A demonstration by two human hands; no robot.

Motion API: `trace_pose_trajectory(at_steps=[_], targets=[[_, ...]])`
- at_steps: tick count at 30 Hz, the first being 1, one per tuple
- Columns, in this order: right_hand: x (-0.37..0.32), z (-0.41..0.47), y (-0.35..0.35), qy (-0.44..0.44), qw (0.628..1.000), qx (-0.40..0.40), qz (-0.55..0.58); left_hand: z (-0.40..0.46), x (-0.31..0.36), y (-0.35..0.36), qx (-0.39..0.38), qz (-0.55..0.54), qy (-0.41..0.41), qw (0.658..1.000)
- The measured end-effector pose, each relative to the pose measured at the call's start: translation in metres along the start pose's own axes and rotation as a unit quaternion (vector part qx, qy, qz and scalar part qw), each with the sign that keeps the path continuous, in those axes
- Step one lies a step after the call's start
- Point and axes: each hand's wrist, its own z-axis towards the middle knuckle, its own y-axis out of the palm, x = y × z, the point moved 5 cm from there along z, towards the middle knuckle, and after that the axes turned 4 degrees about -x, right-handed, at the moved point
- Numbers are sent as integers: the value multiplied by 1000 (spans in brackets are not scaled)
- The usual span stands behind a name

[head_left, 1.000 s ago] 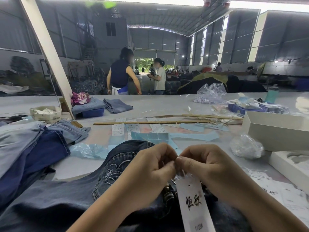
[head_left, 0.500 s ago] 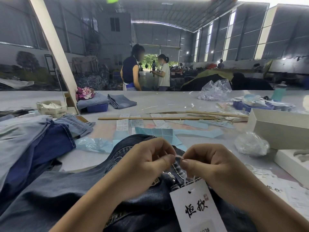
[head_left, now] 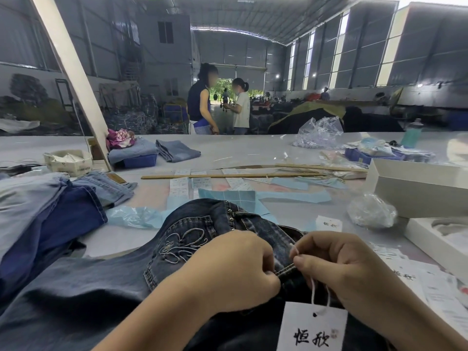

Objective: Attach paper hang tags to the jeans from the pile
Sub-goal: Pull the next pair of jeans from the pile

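Two hands [head_left: 235, 272] [head_left: 336, 269], one tag [head_left: 312, 328] (strung), one jeans [head_left: 106, 295]

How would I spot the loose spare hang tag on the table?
Start at the dark jeans under the two hands. Just beyond their right edge, on the grey table, lies a small white hang tag. Unlike the pale blue label sheets behind it, it bears black brush characters.

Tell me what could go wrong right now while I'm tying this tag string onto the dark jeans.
Three risks, as judgements:
1. The white string is thin and only pinched by your right hand; it could slip free before it is secured.
2. The hang tag dangles from that string, so a hard tug might tear its punched hole.
3. Your left hand holds the dark jeans near the belt loop; if the fabric shifts, you could lose the loop.
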Motion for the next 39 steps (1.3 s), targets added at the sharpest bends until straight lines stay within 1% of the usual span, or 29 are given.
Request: trace_pose_trajectory(at_steps=[2, 4, 7, 9, 11, 13, 16, 19, 21, 22, 26, 28, 29, 32, 35, 36, 37, 39], targets=[[2, -2, 1, 9, 1000, 1, -14, 4, 4, -1, -21, 21, -8, 1000], [5, -4, 1, 15, 1000, 7, -24, 7, 5, -1, -37, 14, -11, 999], [6, -7, -2, 19, 999, 11, -26, 7, 2, -2, -39, -21, 0, 999], [6, -9, -3, 16, 999, 7, -28, 2, -3, -5, -42, -74, 5, 996], [6, -10, -2, 9, 999, 3, -33, -5, -11, -10, -64, -119, 6, 991], [6, -10, -1, 4, 999, -1, -41, -11, -18, -12, -80, -97, 1, 992], [2, -9, 3, 0, 999, -10, -50, -16, -21, -16, -42, -43, -3, 998], [-5, -8, 9, -9, 998, -11, -67, -15, -20, -21, 17, -30, 4, 999], [-8, -8, 10, -19, 997, 7, -81, -13, -22, -25, 53, -73, 9, 996], [-8, -8, 10, -24, 995, 15, -91, -12, -23, -27, 59, -108, 8, 992], [-5, -8, 11, -24, 993, 25, -112, -12, -30, -25, 13, -242, -14, 970], [-2, -9, 13, -21, 993, 24, -113, -13, -32, -21, 27, -263, -34, 964], [-1, -10, 15, -23, 993, 24, -113, -13, -32, -20, 53, -256, -41, 964], [0, -10, 18, -28, 992, 25, -122, -16, -23, -21, 136, -181, -31, 974], [0, -11, 20, -28, 991, 23, -126, -21, -15, -27, 222, -121, -9, 967], [0, -11, 20, -29, 991, 22, -129, -22, -12, -28, 239, -89, 5, 967], [0, -11, 21, -28, 990, 21, -133, -23, -9, -29, 240, -53, 23, 969], [-1, -11, 21, -28, 990, 23, -136, -23, -2, -27, 185, 17, 50, 981]])
